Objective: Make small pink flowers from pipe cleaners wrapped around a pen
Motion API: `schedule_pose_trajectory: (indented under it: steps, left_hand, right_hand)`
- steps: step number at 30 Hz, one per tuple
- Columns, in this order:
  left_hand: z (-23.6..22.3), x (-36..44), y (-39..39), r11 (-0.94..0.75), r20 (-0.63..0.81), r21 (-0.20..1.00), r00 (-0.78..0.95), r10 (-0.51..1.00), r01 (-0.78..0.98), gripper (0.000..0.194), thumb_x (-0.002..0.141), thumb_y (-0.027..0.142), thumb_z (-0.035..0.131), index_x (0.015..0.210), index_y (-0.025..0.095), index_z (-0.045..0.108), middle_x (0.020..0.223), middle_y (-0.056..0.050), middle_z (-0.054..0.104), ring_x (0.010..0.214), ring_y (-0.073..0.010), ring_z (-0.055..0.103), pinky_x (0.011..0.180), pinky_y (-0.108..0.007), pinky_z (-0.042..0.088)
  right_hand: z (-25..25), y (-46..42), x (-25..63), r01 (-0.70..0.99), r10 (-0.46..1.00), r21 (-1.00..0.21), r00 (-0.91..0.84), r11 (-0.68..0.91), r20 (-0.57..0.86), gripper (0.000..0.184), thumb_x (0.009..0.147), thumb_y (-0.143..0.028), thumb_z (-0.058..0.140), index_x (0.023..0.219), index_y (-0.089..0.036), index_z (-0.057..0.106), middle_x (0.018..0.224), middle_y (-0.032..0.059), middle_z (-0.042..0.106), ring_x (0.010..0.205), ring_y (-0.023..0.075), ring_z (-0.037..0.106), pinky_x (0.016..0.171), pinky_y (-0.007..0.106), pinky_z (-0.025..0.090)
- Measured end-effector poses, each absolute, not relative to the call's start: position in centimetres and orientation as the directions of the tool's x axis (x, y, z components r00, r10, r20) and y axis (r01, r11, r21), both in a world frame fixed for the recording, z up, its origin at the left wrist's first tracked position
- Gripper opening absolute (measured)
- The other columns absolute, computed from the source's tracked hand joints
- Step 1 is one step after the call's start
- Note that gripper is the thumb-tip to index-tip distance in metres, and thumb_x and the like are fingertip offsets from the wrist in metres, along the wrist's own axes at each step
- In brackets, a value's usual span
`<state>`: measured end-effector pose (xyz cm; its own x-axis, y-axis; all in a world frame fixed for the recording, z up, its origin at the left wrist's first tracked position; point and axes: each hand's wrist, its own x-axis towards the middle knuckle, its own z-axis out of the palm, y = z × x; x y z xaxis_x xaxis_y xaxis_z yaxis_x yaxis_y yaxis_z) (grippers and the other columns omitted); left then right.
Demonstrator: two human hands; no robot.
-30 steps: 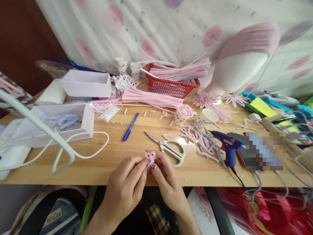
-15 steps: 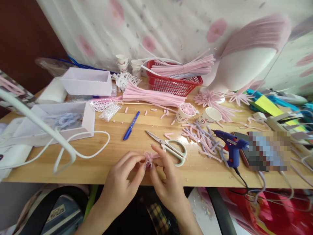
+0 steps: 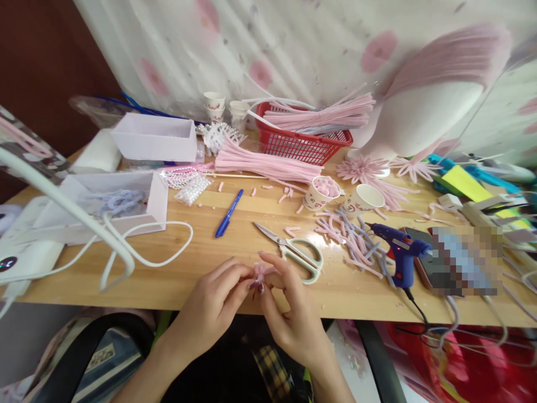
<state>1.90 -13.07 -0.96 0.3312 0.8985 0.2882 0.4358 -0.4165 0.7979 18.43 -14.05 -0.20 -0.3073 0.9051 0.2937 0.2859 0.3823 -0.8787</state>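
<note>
Between my fingertips, above the front edge of the table, is a small pink flower (image 3: 260,271) of looped fuzzy stem, partly hidden by my fingers. My left hand (image 3: 224,291) pinches it from the left with thumb and forefinger. On the other side my right hand (image 3: 285,296) grips it, its forefinger raised over the top. Just beyond my right fingers lie scissors (image 3: 296,254) with pale green handles, blades pointing left. A blue pen (image 3: 229,214) rests farther left. To the right spreads a pile of short pink and grey stem pieces (image 3: 352,240).
A blue glue gun (image 3: 400,252) stands at the right beside a phone (image 3: 436,268). Behind are a cup of pink pieces (image 3: 322,193), another paper cup (image 3: 363,200), a red basket (image 3: 302,146) and a pink stem bundle (image 3: 268,162). A white cable (image 3: 168,263) loops at left.
The pink flower has turned from facing me to a tilted, edge-on view between my fingers. My right forefinger has lifted. The whole view has shifted slightly.
</note>
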Motion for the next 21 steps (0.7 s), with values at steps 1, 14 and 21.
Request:
schedule_pose_trajectory:
  steps: [1, 14, 21]
  left_hand:
    - [-0.8, 1.8, -13.1, -0.413, 0.277, 0.8, 0.341, 0.898, 0.436, 0.014, 0.095, 0.016, 0.046, 0.096, 0.02, 0.058, 0.088, -0.001, 0.064, 0.082, -0.0125, 0.063, 0.073, -0.021, 0.049]
    - [-1.8, 3.0, -13.2, -0.615, 0.555, 0.27, 0.403, 0.728, 0.741, 0.019, 0.096, 0.015, 0.04, 0.102, 0.015, 0.058, 0.081, -0.006, 0.068, 0.069, -0.0164, 0.066, 0.06, -0.023, 0.05]
    - [-2.3, 1.2, -12.8, -0.752, 0.662, 0.069, 0.534, 0.526, 0.656, 0.024, 0.094, 0.014, 0.042, 0.11, 0.015, 0.06, 0.09, -0.01, 0.071, 0.083, -0.02, 0.069, 0.076, -0.027, 0.053]
  right_hand:
    - [-0.2, -14.1, 18.4, 0.286, 0.908, -0.882, -0.308, 0.374, 0.285, 0.046, 0.091, -0.008, 0.043, 0.133, -0.023, 0.038, 0.093, 0.0047, 0.065, 0.084, 0.0169, 0.064, 0.077, 0.03, 0.052]
    - [-0.7, -14.3, 18.1, 0.013, 0.981, -0.996, -0.173, 0.09, 0.086, 0.009, 0.095, -0.022, 0.047, 0.104, -0.023, 0.046, 0.078, -0.0003, 0.054, 0.068, 0.0126, 0.054, 0.062, 0.025, 0.046]
    - [-1.1, -13.5, 18.3, -0.542, 0.939, -0.787, -0.319, -0.294, -0.132, 0.017, 0.085, -0.021, 0.06, 0.092, -0.023, 0.044, 0.052, -0.011, 0.039, 0.045, 0.0066, 0.035, 0.049, 0.02, 0.043]
